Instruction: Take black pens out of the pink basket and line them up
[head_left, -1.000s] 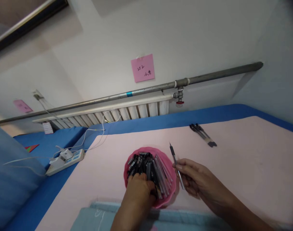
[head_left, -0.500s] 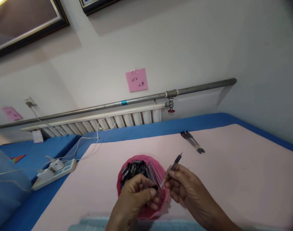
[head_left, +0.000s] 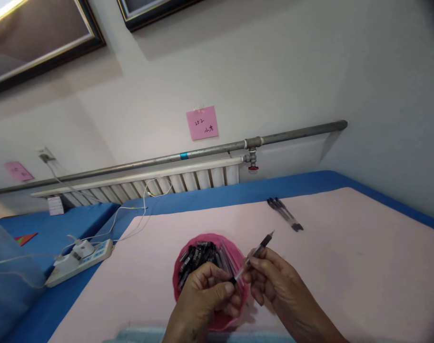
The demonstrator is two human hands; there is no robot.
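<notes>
My right hand (head_left: 277,278) is closed around a gel pen (head_left: 263,244) with a clear barrel and black grip, its tip pointing up and to the right. Between the thumb and fingers of my left hand (head_left: 208,293) is a small black pen cap or end plug (head_left: 233,280); which of the two I cannot tell. The pen's rear end meets this black piece. Both hands are over a pink bowl (head_left: 175,274), which contains many black pen parts (head_left: 199,255) and clear tubes (head_left: 227,257). My left hand hides the bowl's lower part.
Several capped pens (head_left: 284,214) lie together on the pink table cover (head_left: 345,247), back right. A white power strip (head_left: 79,264) with plugs and cables sits on the blue surface at left. Behind the table are a radiator (head_left: 188,180) and a pipe (head_left: 302,132).
The rear end of the pen and the black piece in my left hand have come together; a small gap showed between them before. The view has tipped up slightly.
</notes>
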